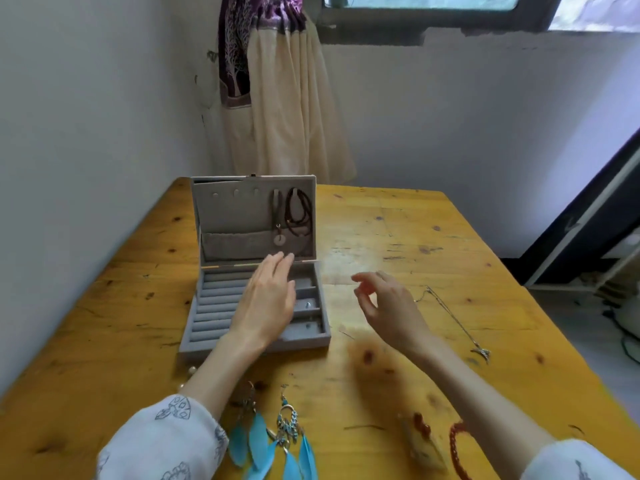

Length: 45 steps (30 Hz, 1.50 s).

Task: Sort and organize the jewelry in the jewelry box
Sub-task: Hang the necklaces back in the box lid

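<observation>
A grey velvet jewelry box (207, 306) stands open on the yellow wooden table (398, 230). In its upright lid hang a dark cord necklace (299, 211) and a round stone pendant (278, 239). My left hand (268, 299) hovers flat over the box's compartments, fingers apart, holding nothing. My right hand (388, 306) is in the air to the right of the box, fingers loosely curled and empty. A thin silver chain necklace (457, 323) lies on the table right of that hand. Blue feather earrings (277, 441) lie near the front edge.
A red bead bracelet (455, 448) and a small tan object with red beads (420, 441) lie at the front right. Two pearls (191, 370) sit by the box's front left corner. Walls close in at left and behind; a curtain (277, 91) hangs beyond the table.
</observation>
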Tool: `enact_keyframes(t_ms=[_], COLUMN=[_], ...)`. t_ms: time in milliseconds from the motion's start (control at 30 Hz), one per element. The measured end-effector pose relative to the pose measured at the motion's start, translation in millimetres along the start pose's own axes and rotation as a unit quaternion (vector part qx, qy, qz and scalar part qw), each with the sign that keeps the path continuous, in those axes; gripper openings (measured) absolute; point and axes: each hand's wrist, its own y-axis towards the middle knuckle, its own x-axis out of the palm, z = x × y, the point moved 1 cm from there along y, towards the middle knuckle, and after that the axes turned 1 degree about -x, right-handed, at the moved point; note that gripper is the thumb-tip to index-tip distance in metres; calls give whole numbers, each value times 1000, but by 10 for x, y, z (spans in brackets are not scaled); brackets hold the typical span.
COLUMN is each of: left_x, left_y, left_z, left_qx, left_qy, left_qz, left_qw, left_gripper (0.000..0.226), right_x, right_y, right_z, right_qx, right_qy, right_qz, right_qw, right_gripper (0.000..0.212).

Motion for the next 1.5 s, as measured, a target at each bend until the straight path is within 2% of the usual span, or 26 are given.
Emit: enact_keyframes(t_ms=[100,167,267,333,433,533,667,733,800,867,933,967,1033,1100,1133,1200,1267,1400,1500], left_x=[169,321,559,623,619,618,655,661,655,637,605,579,486,342,260,110,-14,-310,-578], left_y=[-135,-243,-369,-379,-337,-327,-326,-313,-312,-312,-309,-308,-315,-323,-329,-353,-379,-482,-501], left_z=[273,417,531,563,582,591,600,601,611,623,622,617,620,646,669,721,720,604,432], left_qx=[39,63,101,123,121,109,94,89,85,83,74,55,3,-22,-20,-10,-10,-19,-24], left_qy=[-5,14,127,200,222,215,198,194,192,186,142,77,-99,-207,-237,-282,-311,-359,-365], left_qz=[-58,-126,-235,-266,-300,-311,-304,-304,-302,-308,-314,-302,-231,-161,-154,-179,-201,-230,-195], left_qw=[998,990,958,935,920,919,927,929,930,929,936,949,968,965,959,943,929,905,910], left_gripper=[45,45,48,52,57,58,57,57,57,57,53,48,44,55,62,72,68,21,15], right_x=[-169,-230,-259,-260,-239,-202,-183,-208,-276,-373,-487,-548,-674,-778,-813,-871,-918,-992,-955], right_y=[-198,-302,-437,-477,-452,-427,-483,-473,-432,-370,-314,-295,-268,-248,-235,-215,-195,-140,-85], right_z=[308,506,691,732,740,702,626,586,496,361,221,139,-23,-182,-261,-422,-583,-810,-895], right_qx=[107,180,251,273,284,284,257,237,232,234,222,212,188,159,146,123,109,93,93], right_qy=[-49,-72,-84,-90,-76,-92,-119,-76,42,151,202,218,224,202,191,180,181,202,220], right_qz=[-42,-74,-101,-109,-109,-116,-151,-148,-121,-105,-113,-128,-165,-196,-207,-218,-216,-174,-161], right_qw=[992,978,959,952,950,947,947,957,964,955,947,944,942,946,948,951,953,959,958], right_gripper=[26,28,38,39,13,38,37,31,21,18,25,28,26,21,20,21,20,19,15])
